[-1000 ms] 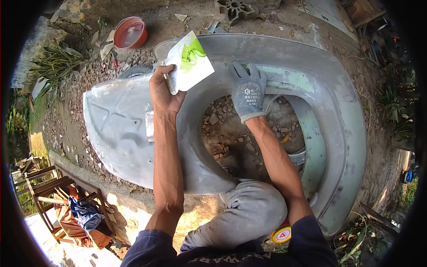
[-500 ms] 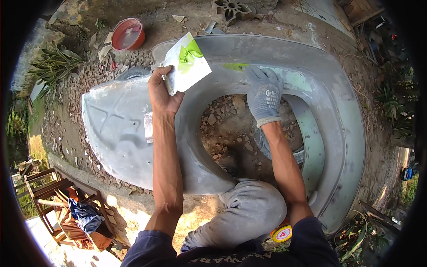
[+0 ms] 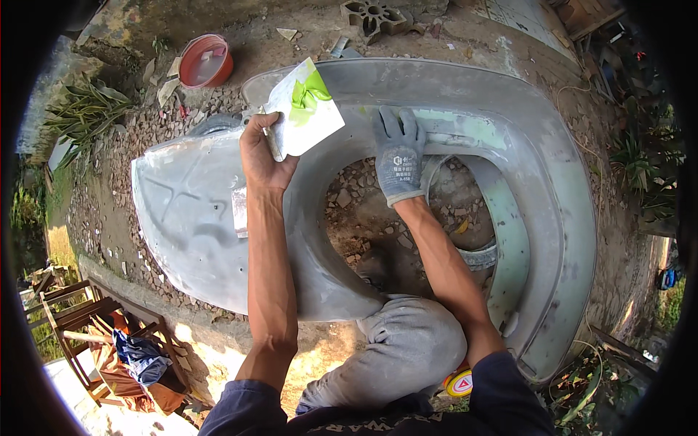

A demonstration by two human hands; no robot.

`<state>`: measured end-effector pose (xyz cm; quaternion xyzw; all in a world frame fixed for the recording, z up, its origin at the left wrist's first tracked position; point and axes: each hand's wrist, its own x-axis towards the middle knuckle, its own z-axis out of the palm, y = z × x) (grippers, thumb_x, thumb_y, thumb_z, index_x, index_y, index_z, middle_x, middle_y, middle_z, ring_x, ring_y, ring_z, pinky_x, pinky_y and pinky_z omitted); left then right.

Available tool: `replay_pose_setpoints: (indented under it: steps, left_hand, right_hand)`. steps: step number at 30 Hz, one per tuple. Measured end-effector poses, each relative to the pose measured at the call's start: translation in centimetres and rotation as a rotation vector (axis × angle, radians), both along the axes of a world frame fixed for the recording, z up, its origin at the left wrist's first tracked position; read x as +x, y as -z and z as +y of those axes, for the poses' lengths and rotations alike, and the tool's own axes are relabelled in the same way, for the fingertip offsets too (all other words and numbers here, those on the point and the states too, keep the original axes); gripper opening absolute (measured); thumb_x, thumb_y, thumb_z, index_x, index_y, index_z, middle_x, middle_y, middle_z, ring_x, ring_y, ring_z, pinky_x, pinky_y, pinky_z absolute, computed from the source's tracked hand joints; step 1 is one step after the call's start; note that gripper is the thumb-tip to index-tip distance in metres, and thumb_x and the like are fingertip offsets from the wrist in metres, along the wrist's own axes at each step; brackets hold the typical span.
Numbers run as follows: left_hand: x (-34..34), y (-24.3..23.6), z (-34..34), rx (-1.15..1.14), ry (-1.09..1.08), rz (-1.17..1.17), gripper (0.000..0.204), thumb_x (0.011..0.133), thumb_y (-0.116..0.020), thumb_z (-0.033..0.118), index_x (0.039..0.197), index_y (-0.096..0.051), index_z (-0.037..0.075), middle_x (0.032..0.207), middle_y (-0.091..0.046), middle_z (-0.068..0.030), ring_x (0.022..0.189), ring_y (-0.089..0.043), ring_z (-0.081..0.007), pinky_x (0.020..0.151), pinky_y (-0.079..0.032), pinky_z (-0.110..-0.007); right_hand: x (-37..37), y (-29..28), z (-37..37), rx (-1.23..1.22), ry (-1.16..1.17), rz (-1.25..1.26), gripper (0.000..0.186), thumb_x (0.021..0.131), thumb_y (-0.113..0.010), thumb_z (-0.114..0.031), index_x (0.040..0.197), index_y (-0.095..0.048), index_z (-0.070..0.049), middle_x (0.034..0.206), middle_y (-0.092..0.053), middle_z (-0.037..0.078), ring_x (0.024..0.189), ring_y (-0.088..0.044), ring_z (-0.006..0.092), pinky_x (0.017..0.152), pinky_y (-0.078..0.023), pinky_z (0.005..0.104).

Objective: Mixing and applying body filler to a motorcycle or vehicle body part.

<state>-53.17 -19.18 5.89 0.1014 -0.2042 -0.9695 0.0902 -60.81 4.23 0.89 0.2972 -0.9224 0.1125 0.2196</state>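
Note:
My bare left hand grips a thin white board at its lower left edge, thumb on top. A folded smear of bright green putty lies on the board. Under both arms lies a large grey curved panel, which looks like a vehicle fender, with a wide round opening and pale green patches. My right hand, in a grey work glove, presses its fingers down on the panel above that opening. Its thumb and whatever lies under its fingertips are hidden. A faint green trace shows beside them.
A red bucket of cloudy water stands at the far left. A patterned concrete block lies at the back. My bent knee is close to the panel, near a yellow-rimmed can. A wooden rack with cloths stands near left.
My right hand has slid left along the panel, over the place where a green putty streak showed. My left hand and the board have barely moved.

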Motion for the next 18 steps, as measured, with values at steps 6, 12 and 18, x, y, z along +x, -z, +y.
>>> replay_pose_setpoints:
  steps: [6, 12, 18]
  left_hand:
    - [-0.1, -0.2, 0.1, 0.0, 0.017, 0.011, 0.041, 0.093, -0.06, 0.012, 0.13, -0.06, -0.007, 0.124, -0.072, -0.0172, 0.111, -0.074, -0.0293, 0.104, -0.058, -0.042]
    - [-0.1, 0.0, 0.4, -0.014, 0.006, -0.005, 0.042, 0.093, -0.06, 0.012, 0.13, -0.059, -0.007, 0.124, -0.072, -0.0171, 0.11, -0.074, -0.0292, 0.103, -0.059, -0.041]
    - [-0.1, 0.0, 0.4, -0.017, 0.012, -0.017, 0.042, 0.093, -0.061, 0.012, 0.13, -0.059, -0.007, 0.124, -0.072, -0.0169, 0.11, -0.074, -0.0289, 0.102, -0.059, -0.04]
  right_hand:
    - [0.0, -0.2, 1.1, 0.017, 0.011, -0.008, 0.061, 0.081, -0.068, -0.006, 0.141, -0.063, -0.016, 0.142, -0.059, 0.006, 0.132, -0.049, 0.0353, 0.112, -0.039, 0.053]
    - [1.6, -1.9, 4.1, -0.025, 0.005, -0.126, 0.055, 0.079, -0.063, -0.001, 0.132, -0.069, -0.013, 0.136, -0.064, 0.007, 0.128, -0.053, 0.0338, 0.112, -0.04, 0.0509]
    - [0.7, -3.2, 2.7, -0.1, -0.043, -0.039, 0.051, 0.081, -0.063, -0.001, 0.13, -0.07, -0.012, 0.137, -0.065, 0.006, 0.127, -0.054, 0.0335, 0.109, -0.042, 0.052]
